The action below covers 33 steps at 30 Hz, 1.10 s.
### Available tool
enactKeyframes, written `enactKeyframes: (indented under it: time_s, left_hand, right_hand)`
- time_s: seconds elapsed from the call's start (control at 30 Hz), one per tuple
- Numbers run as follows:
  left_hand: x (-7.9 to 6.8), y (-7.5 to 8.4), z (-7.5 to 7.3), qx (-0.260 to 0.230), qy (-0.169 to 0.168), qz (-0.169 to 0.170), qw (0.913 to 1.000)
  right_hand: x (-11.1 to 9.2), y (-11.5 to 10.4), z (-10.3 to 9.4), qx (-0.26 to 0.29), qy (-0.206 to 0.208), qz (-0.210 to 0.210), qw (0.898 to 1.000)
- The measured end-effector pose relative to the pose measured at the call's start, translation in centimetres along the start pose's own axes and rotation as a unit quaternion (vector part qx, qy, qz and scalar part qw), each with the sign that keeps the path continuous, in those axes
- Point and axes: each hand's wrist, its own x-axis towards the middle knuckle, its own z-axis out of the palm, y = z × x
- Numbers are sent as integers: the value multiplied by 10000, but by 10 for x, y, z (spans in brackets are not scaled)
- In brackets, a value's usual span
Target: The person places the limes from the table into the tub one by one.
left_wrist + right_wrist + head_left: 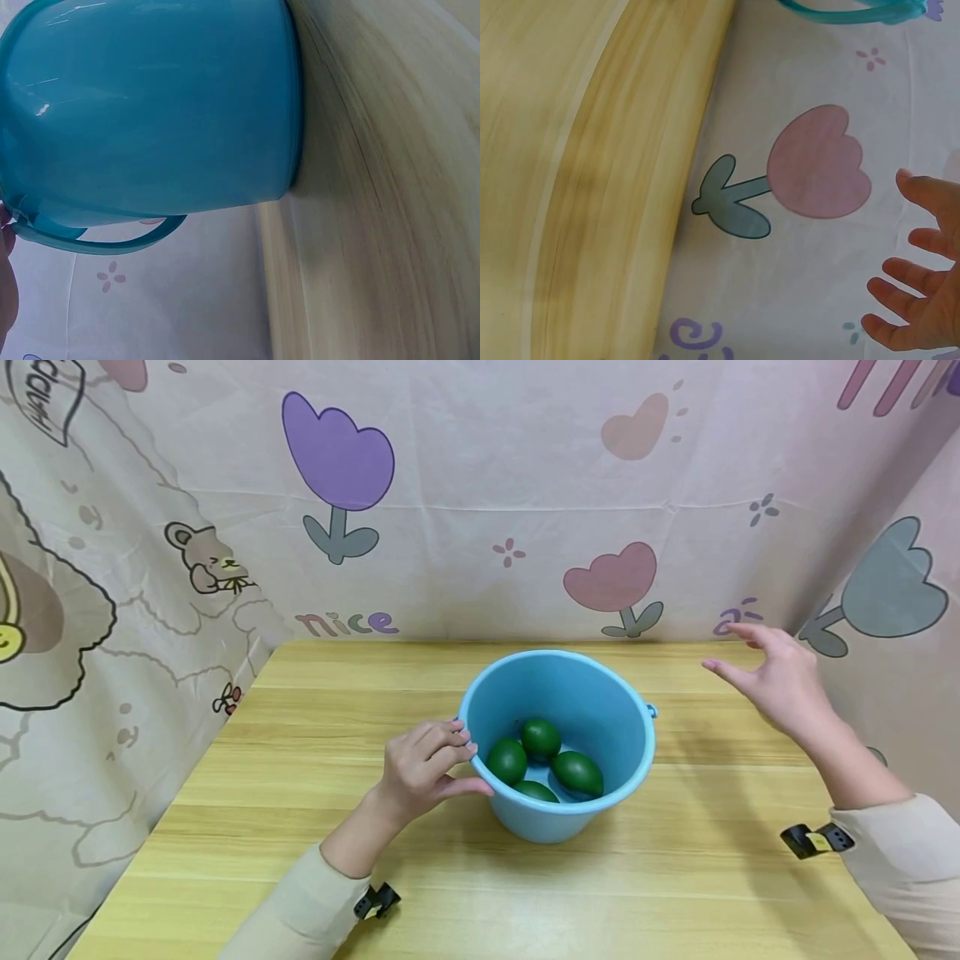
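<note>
A light blue plastic bucket (pixel 543 827) stands upright on the wooden table. Several smooth, dark green oval fruits (pixel 577 774) lie on its bottom; whether they are avocados or limes I cannot tell. My left hand (pixel 423 768) grips the bucket's left rim, fingers on the edge and thumb along its near side. The left wrist view has the bucket's wall (pixel 157 112) close up, with the handle (pixel 120 246) hanging along its far side and a bit of the hand at the left edge. Away to the right, my right hand (pixel 787 681) hovers above the table, fingers spread, touching nothing.
The wooden table (pixel 300 827) ends at a patterned cloth backdrop (pixel 465 460), which also runs down the left and right sides. Each sleeve has a small black device (pixel 817 841) at the wrist.
</note>
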Motion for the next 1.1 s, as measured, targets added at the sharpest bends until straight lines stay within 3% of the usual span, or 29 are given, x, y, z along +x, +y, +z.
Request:
enactKeyframes:
  time_s: [0.47, 1.1]
  left_hand:
    - [-1, 0, 0, 66, 35, -2, 10000]
    - [0, 0, 0, 6, -48, -54, 10000]
  right_hand:
    - [5, 22, 2, -296, 98, 76, 9995]
    - [7, 55, 1, -452, -321, 796, 9953]
